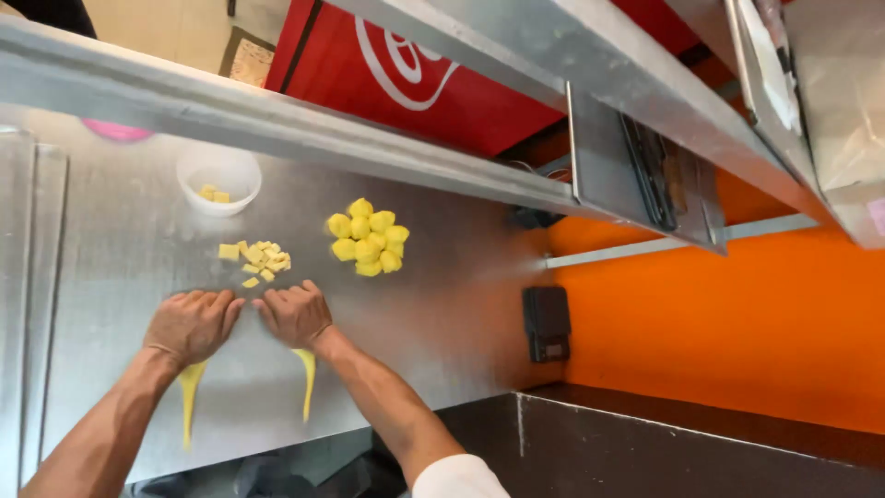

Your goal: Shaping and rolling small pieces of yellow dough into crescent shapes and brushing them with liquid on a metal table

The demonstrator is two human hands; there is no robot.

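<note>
Pressing palms-down, fingers curled: left hand [191, 325] & right hand [295, 314], each over a yellow dough strip [189, 397] on steel counter [442, 304]. 2 strips [306, 380], prob. soft, stretchy, tearing easily; best gripped near ends. Approx. 9 dough balls [368, 237], pile of cut bits [261, 259], 1 white bowl [218, 177].

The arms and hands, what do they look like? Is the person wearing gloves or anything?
No gloves: the left hand and right hand are both bare, and I can see no rings, watch or bracelet on them. The forearms are bare too. A white sleeve shows at the right arm's upper end, near the picture's bottom edge.
</note>
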